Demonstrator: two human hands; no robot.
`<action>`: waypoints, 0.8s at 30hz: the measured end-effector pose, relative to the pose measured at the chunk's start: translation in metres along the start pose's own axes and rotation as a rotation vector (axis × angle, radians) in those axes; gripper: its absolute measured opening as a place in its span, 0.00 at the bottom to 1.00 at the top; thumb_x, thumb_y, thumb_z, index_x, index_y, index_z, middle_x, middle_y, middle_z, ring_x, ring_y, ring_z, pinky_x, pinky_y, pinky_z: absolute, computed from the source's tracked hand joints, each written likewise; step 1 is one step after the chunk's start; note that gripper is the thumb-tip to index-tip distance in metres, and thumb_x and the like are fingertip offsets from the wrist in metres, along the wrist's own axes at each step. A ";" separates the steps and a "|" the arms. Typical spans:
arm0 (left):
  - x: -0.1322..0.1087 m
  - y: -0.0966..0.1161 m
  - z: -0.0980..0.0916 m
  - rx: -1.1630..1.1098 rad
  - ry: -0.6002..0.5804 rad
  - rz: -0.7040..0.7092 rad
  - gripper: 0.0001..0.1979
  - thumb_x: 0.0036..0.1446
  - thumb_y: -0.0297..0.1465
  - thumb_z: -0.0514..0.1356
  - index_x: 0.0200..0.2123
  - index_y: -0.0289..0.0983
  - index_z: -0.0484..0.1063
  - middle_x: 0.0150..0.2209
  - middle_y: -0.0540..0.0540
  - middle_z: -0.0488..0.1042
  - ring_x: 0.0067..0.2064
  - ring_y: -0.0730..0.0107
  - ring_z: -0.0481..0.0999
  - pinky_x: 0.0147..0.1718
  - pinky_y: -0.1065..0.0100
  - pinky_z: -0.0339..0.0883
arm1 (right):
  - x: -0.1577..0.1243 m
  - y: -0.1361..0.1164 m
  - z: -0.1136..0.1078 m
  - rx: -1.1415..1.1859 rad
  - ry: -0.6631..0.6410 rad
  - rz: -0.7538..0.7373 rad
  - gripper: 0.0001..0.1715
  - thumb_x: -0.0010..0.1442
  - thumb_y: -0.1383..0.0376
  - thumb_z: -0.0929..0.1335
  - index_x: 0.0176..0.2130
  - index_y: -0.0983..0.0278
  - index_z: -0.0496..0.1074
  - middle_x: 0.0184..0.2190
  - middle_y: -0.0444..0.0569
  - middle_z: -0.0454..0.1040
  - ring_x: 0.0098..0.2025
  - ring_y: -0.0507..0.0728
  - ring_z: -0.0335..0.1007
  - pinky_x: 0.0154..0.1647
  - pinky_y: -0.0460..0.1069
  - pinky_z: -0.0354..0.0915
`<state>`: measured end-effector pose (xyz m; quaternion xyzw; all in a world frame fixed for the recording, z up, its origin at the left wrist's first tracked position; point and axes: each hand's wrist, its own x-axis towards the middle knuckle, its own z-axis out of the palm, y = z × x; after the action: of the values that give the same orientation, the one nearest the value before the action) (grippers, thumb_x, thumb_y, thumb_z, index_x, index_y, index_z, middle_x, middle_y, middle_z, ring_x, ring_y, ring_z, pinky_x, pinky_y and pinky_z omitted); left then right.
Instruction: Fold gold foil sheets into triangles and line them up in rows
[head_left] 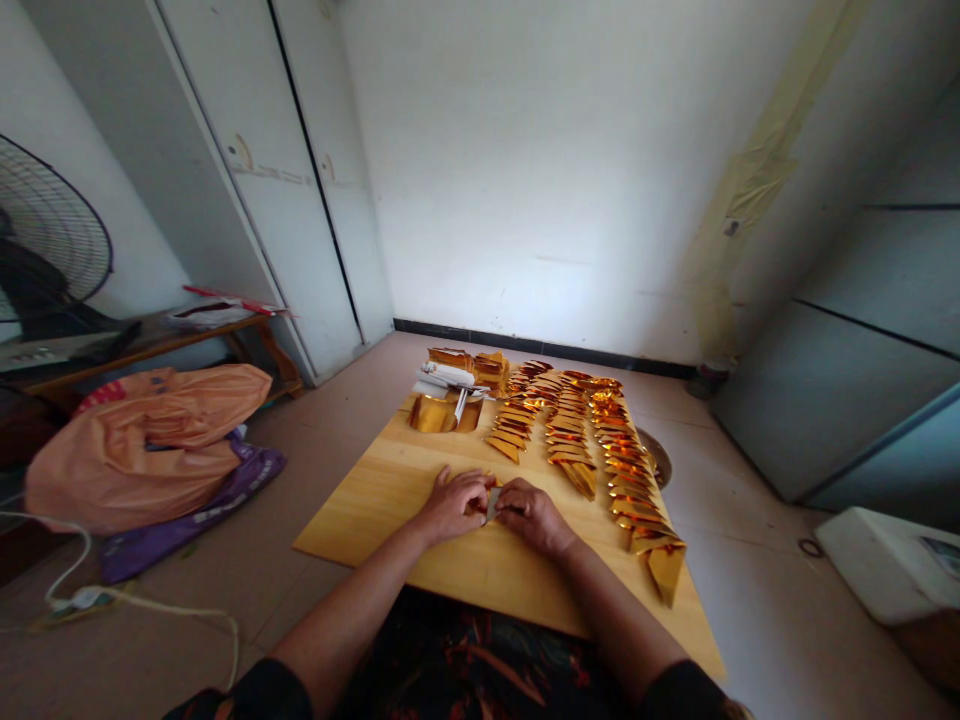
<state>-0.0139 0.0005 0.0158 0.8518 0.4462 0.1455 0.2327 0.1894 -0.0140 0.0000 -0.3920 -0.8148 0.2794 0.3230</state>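
Near the front of a wooden board (375, 500), my left hand (454, 503) and my right hand (534, 512) meet over one small sheet of foil paper (493, 503). Its grey-white back shows between them, with a bit of gold at the far edge. Fingers of both hands are closed on its two sides. Just beyond lies a curved stack of gold foil sheets (431, 414), with white paper strips (460, 405) on and behind it. To the right, folded gold foil pieces (571, 430) overlap in several long rows, the longest (630, 480) running down the board's right side.
An orange bag (150, 430) and a purple bag (202, 510) lie on the floor at left, by a cable (172, 607). A fan (45, 230) stands behind them. A round basin (657, 458) shows past the board's right edge; a white box (885, 565) sits farther right.
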 end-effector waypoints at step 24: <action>0.001 -0.005 -0.001 0.000 -0.047 0.000 0.07 0.52 0.30 0.58 0.36 0.43 0.71 0.58 0.50 0.67 0.63 0.56 0.59 0.60 0.40 0.36 | 0.026 -0.021 -0.001 -0.337 -0.106 0.377 0.03 0.52 0.64 0.70 0.29 0.61 0.76 0.32 0.43 0.73 0.32 0.50 0.68 0.30 0.43 0.56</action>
<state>-0.0169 0.0043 0.0137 0.8551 0.4404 0.1256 0.2429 0.1677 -0.0037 0.0240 -0.5702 -0.7781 0.2149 0.1523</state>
